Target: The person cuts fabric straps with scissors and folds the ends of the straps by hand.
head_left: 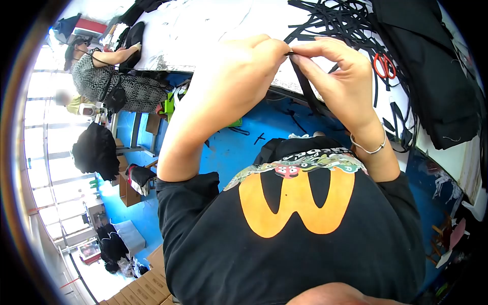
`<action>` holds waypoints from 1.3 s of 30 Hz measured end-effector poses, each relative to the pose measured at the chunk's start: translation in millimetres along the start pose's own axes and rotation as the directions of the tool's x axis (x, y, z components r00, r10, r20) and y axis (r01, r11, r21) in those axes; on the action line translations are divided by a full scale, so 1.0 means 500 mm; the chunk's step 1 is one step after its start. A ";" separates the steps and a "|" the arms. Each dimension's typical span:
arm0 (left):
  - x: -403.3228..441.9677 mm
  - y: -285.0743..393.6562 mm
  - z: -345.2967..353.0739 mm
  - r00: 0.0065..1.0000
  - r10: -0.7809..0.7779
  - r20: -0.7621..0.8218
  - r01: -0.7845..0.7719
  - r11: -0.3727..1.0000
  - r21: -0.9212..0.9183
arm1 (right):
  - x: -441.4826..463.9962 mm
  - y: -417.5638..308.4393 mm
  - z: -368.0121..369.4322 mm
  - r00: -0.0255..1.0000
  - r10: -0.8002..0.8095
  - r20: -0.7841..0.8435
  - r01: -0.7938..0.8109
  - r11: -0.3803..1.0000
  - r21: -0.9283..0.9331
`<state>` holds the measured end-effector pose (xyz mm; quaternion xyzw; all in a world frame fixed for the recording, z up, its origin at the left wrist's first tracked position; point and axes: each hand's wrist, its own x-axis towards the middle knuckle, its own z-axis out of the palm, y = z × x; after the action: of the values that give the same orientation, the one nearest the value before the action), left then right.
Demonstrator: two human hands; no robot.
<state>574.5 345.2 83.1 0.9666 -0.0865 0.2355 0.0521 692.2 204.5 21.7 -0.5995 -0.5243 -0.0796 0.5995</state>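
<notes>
Both hands meet above the near edge of the white work table (213, 25). My left hand (251, 66) is closed, its fingertips turned away from view, gripping one part of a black fabric strip (304, 84). Thumb and index finger of my right hand (338, 71) pinch the same strip close beside it. The strip hangs down from the fingers past the table edge. Just beyond the hands lies a tangled pile of similar black strips (335, 20). Red-handled scissors (384, 66) rest on the table to the right of my right hand.
Folded black fabric (427, 66) covers the table's right end. At the far left, a person in a patterned garment (122, 86) leans over the table with black material. Below are a blue floor (223, 152), a heap of black cloth (96, 151) and cardboard boxes (142, 292).
</notes>
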 end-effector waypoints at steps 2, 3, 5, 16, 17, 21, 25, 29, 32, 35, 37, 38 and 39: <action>-0.008 0.007 -0.003 0.997 -0.063 -0.047 0.059 0.995 -0.079 | -0.003 -0.004 -0.002 0.977 0.214 0.004 -0.208 0.946 0.249; -0.012 0.013 -0.005 0.987 -0.131 -0.089 0.115 0.980 -0.163 | -0.004 -0.005 -0.004 0.977 0.213 0.005 -0.208 0.945 0.251; -0.023 0.027 -0.011 0.974 -0.220 -0.061 0.198 0.947 -0.254 | -0.006 -0.008 -0.007 0.961 0.273 -0.038 -0.246 0.913 0.327; -0.051 0.046 0.157 0.900 0.060 0.432 0.395 -0.530 -0.750 | 0.017 0.026 -0.047 0.912 -0.377 -0.163 0.367 0.926 -0.086; -0.043 0.049 0.158 0.932 -0.018 0.361 0.294 -0.544 -0.786 | 0.019 0.025 -0.052 0.899 -0.415 -0.138 0.397 0.907 -0.137; -0.023 0.042 0.140 0.912 -0.293 0.287 0.069 -0.581 -0.811 | 0.017 0.032 -0.045 0.901 -0.403 -0.159 0.393 0.915 -0.095; -0.014 0.060 0.128 0.858 -0.355 0.371 0.129 -0.551 -0.825 | 0.015 0.034 -0.047 0.921 -0.369 -0.128 0.365 0.929 -0.056; -0.008 0.077 0.116 0.790 -0.581 0.194 0.160 -0.111 -0.981 | 0.005 0.034 -0.043 0.953 -0.258 -0.159 0.267 0.963 0.037; -0.005 0.079 0.118 0.785 -0.612 0.095 0.088 -0.041 -0.995 | -0.003 0.031 -0.040 0.987 -0.089 -0.137 0.111 0.980 0.166; 0.000 0.088 0.119 0.761 -0.647 0.050 0.118 0.063 -0.991 | -0.006 0.031 -0.038 0.989 0.071 -0.129 -0.027 0.949 0.314; 0.004 0.084 0.122 0.764 -0.644 0.021 0.096 0.081 -0.992 | -0.004 0.034 -0.038 0.992 0.076 -0.100 -0.034 0.930 0.366; 0.006 0.084 0.123 0.767 -0.641 -0.007 0.073 0.098 -0.993 | -0.004 0.035 -0.039 0.992 0.077 -0.099 -0.036 0.930 0.366; 0.007 0.085 0.124 0.767 -0.642 -0.006 0.073 0.098 -0.992 | -0.004 0.036 -0.040 0.992 0.096 -0.085 -0.055 0.917 0.395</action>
<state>597.1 294.4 32.7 0.6169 0.0498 0.3198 0.7174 715.2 192.4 14.2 -0.4823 -0.4747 0.0193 0.7360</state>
